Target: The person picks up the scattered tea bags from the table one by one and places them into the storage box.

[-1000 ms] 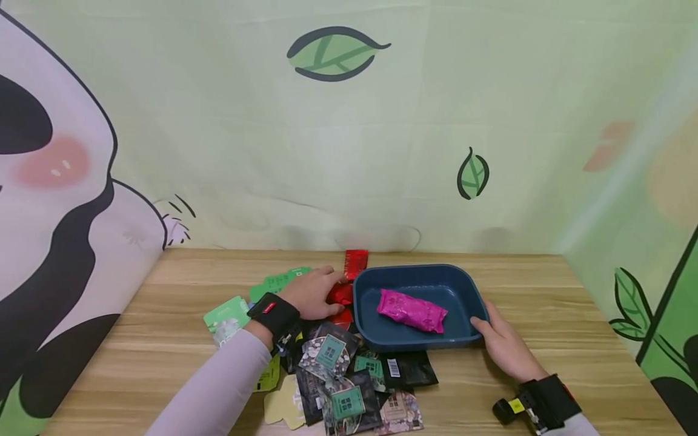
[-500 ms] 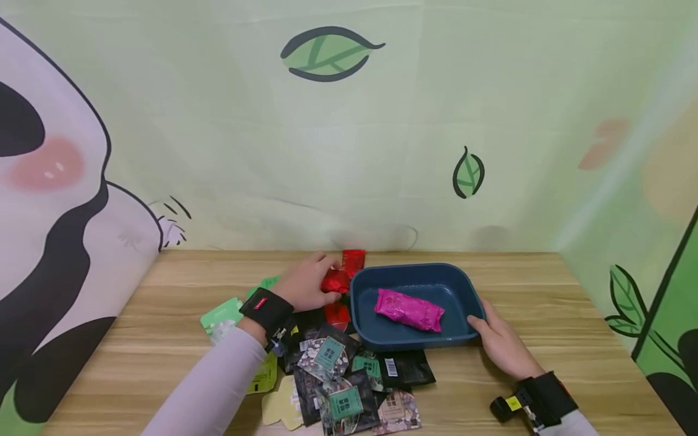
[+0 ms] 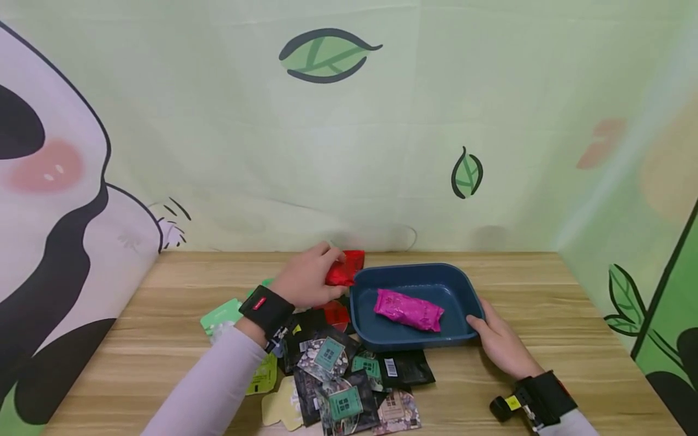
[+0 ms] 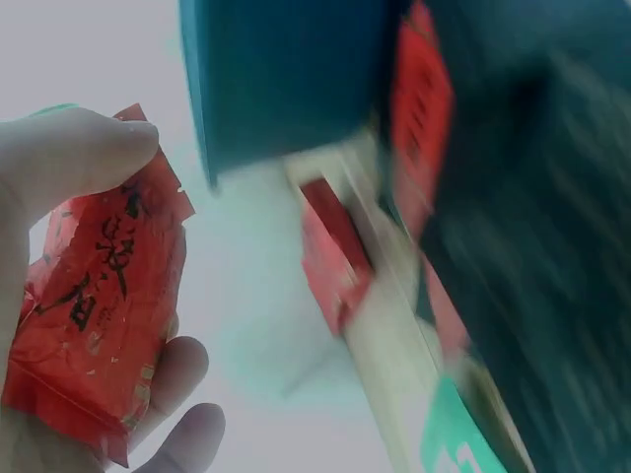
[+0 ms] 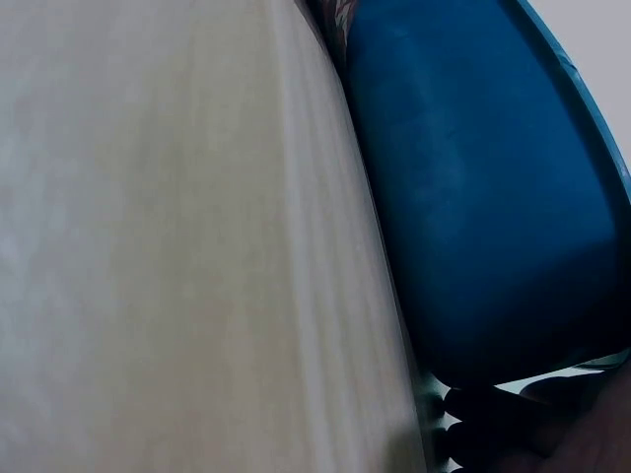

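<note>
My left hand [image 3: 306,280] grips a small red foil packet [image 4: 104,296] with dark lettering. The left wrist view shows the thumb over the packet and fingers curled behind it. In the head view the hand is just left of a dark blue plastic tray [image 3: 455,290]. At the tray's right end, my right hand [image 3: 504,348] holds the rim, its thumb over the edge and the fingers outside. A crinkled magenta packet [image 3: 409,310] lies inside the tray. Below the left hand another red packet [image 3: 337,313] lies flat, and one more red packet [image 4: 333,256] shows in the left wrist view.
Black sachets with teal labels [image 3: 329,354] overlap in a pile in front of the tray. Green packets [image 3: 222,316] lie left of the left wrist, and yellow ones [image 3: 264,376] nearer the front. A printed cloth backdrop [image 3: 382,151] rises behind the wooden tabletop [image 3: 545,303].
My left hand has taken hold of a red packet and raised it slightly, away from the other red one. The right hand stays on the tray; the head view has shifted a little.
</note>
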`<state>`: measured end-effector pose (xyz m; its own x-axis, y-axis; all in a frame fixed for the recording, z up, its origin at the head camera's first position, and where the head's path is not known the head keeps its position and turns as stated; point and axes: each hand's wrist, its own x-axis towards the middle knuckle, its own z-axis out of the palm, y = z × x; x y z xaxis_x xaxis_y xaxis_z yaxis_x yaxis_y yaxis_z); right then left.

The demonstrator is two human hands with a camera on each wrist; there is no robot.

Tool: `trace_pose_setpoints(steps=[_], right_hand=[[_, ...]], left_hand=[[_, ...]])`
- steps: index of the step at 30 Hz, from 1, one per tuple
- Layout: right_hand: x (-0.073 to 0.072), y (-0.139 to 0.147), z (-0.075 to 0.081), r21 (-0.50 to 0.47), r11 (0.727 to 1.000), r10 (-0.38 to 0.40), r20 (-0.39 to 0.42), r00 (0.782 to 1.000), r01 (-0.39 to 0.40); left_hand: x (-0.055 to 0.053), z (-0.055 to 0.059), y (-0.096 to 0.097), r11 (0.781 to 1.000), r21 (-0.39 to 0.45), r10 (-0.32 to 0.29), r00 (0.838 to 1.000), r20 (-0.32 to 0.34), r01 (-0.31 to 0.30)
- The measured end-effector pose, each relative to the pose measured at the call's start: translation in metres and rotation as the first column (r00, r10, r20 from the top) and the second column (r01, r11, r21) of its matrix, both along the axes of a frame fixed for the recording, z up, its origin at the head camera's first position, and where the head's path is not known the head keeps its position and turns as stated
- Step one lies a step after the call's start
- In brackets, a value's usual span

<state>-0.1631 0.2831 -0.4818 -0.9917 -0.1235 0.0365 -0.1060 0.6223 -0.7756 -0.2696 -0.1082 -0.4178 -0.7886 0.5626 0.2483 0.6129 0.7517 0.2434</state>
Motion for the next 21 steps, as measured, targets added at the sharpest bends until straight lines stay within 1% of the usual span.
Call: trace_pose_setpoints(steps=[3, 5, 8, 10, 15, 19, 21], right_hand=[[0.0, 0.0, 0.0, 0.004, 1.0, -0.011, 0.007, 1.0, 0.011], [0.0, 0.0, 0.0, 0.006, 1.0, -0.015, 0.014, 1.0, 0.015], [0.0, 0.0, 0.0, 0.007, 1.0, -0.017, 0.02, 1.0, 0.017], [0.0, 0.0, 0.001, 0.005, 1.0, -0.014, 0.023, 1.0, 0.014], [0.0, 0.0, 0.001, -0.001, 1.0, -0.012, 0.026, 1.0, 0.012], [0.0, -0.001, 0.001, -0.003, 1.0, -0.01, 0.014, 1.0, 0.01], [0.0, 0.0, 0.0, -0.006, 1.0, -0.006, 0.009, 1.0, 0.006]], left_hand=[[0.005, 0.001, 0.01, 0.999, -0.003, -0.042, 0.999, -0.009, 0.042], [0.011, 0.004, 0.018, 0.997, -0.009, -0.077, 0.997, -0.009, 0.077], [0.021, 0.008, 0.031, 0.993, -0.023, -0.113, 0.994, 0.003, 0.113], [0.027, 0.008, 0.038, 0.989, -0.03, -0.141, 0.99, 0.004, 0.141], [0.038, 0.007, 0.055, 0.976, -0.05, -0.211, 0.978, -0.002, 0.21], [0.047, 0.007, 0.065, 0.968, -0.048, -0.248, 0.969, 0.009, 0.248], [0.051, 0.004, 0.069, 0.963, -0.048, -0.266, 0.964, 0.008, 0.266]])
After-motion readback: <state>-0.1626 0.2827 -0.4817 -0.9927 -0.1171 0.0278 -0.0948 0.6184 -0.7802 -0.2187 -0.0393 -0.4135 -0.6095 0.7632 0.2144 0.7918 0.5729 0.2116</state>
